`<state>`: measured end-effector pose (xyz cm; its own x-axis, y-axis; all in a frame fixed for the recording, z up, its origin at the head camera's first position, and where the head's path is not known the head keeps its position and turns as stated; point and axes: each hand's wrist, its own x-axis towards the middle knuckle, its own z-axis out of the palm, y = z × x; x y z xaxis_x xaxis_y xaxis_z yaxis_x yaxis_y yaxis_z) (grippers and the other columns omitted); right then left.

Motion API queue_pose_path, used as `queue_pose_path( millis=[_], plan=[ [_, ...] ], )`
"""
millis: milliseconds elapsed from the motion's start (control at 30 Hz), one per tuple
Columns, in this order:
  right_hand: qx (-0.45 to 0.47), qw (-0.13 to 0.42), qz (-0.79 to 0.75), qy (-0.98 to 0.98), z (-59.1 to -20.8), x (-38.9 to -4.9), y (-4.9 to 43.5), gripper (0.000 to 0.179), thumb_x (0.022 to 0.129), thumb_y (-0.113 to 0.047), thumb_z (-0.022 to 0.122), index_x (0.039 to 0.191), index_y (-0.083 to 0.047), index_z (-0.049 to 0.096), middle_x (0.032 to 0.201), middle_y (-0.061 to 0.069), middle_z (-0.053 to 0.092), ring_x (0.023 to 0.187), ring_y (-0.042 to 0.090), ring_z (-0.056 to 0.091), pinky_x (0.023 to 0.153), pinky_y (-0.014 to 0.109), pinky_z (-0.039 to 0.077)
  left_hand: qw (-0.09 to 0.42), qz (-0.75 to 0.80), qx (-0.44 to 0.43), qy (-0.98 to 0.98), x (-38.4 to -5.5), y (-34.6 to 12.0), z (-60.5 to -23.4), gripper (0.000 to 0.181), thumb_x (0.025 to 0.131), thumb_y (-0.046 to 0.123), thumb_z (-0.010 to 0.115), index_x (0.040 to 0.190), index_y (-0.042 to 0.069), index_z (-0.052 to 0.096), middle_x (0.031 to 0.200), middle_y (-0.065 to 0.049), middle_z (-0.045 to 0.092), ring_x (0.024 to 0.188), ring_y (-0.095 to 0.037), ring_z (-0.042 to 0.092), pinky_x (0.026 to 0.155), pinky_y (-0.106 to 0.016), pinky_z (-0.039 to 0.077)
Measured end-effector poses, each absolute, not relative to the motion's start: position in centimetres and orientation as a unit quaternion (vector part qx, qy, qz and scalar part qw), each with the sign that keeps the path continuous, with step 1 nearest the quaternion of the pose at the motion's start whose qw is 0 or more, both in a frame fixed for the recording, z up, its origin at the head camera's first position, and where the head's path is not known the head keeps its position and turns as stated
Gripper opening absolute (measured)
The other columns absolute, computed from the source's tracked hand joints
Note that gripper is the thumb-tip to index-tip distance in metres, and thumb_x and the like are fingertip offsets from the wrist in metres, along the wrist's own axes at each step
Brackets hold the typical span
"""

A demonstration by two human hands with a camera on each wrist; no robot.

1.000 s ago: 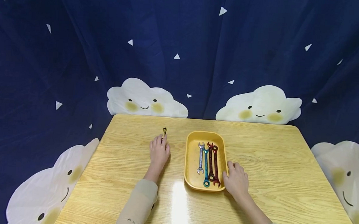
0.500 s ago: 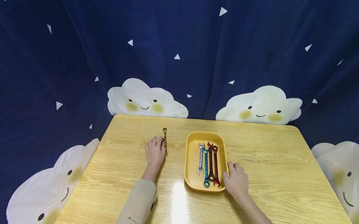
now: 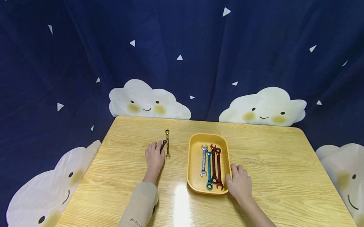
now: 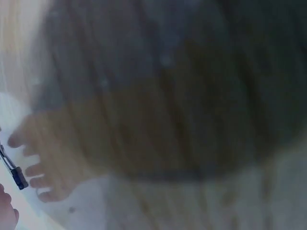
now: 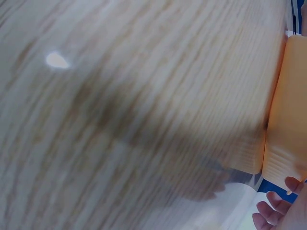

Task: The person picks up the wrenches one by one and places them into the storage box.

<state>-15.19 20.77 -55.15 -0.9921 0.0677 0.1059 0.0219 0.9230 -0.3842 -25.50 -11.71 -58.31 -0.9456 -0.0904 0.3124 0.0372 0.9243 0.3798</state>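
Observation:
My left hand (image 3: 155, 158) is low over the table, left of the tray, pinching a purple wrench (image 3: 164, 142). The wrench's ring end sticks out past the fingers; its lower part is hidden. In the left wrist view, a wrench (image 4: 14, 172) and some fingertips show at the left edge. A gold wrench (image 3: 168, 144) lies just right of that hand. My right hand (image 3: 240, 183) holds the near right side of a yellow tray (image 3: 193, 184), thumb at the rim. Inside lie a silver wrench (image 3: 203, 161), a teal wrench (image 3: 209, 169) and two red wrenches (image 3: 219, 168).
The wooden table (image 3: 276, 157) has rounded far corners and a bright glare streak in front of the tray. Behind it hangs a dark blue curtain (image 3: 202, 60) printed with clouds and triangles.
My left hand has drawn left and slightly back, uncovering the gold wrench. More of the purple wrench now shows, tilted. The right hand and tray have stayed put.

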Motion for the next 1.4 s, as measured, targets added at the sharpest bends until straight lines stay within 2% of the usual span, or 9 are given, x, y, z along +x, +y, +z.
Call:
queue_pose_path(
  millis=[267,667,1067,1167,1400],
  plan=[
    [-0.025,0.058,0.195,-0.979,-55.2,-15.1,20.8,0.042,0.089,-0.024,0.045,0.125,-0.003,0.045,0.116,0.023,0.047,0.103,0.04,0.044,0.078,0.054,0.039,0.135,-0.193,0.023,-0.972,-25.6,-11.7,-59.1,0.039,0.09,0.021,0.055,0.127,0.007,0.052,0.122,-0.017,0.048,0.115,-0.033,0.041,0.096,-0.048,0.032],
    [-0.021,0.065,0.197,-0.978,-55.3,-15.1,20.8,0.042,0.089,-0.024,0.046,0.124,-0.003,0.045,0.115,0.023,0.048,0.102,0.04,0.045,0.077,0.053,0.039,0.15,-0.183,0.038,-0.971,-25.8,-11.0,-59.4,0.03,0.091,0.019,0.055,0.119,0.007,0.057,0.107,-0.014,0.051,0.094,-0.03,0.045,0.078,-0.042,0.037],
    [-0.021,0.06,0.197,-0.978,-55.2,-15.2,20.7,0.042,0.089,-0.025,0.045,0.124,-0.003,0.045,0.117,0.024,0.047,0.104,0.04,0.044,0.078,0.054,0.039,0.128,-0.186,0.048,-0.973,-26.1,-10.5,-59.1,0.027,0.094,0.015,0.05,0.117,0.004,0.059,0.105,-0.014,0.052,0.092,-0.03,0.047,0.075,-0.04,0.04],
    [-0.021,0.059,0.197,-0.978,-55.2,-15.2,20.7,0.041,0.089,-0.025,0.045,0.124,-0.003,0.045,0.118,0.024,0.047,0.105,0.04,0.044,0.079,0.054,0.039,0.118,-0.176,0.047,-0.976,-26.2,-10.3,-59.1,0.027,0.092,0.008,0.05,0.117,0.001,0.058,0.106,-0.015,0.052,0.092,-0.03,0.047,0.074,-0.039,0.041],
    [-0.022,0.059,0.2,-0.978,-55.2,-15.2,20.7,0.041,0.089,-0.025,0.044,0.124,-0.003,0.045,0.118,0.024,0.047,0.104,0.04,0.045,0.079,0.054,0.039,0.102,-0.166,0.055,-0.979,-26.2,-9.8,-58.9,0.038,0.078,-0.01,0.057,0.115,-0.002,0.056,0.101,-0.018,0.048,0.09,-0.03,0.045,0.076,-0.038,0.042]
  ],
)
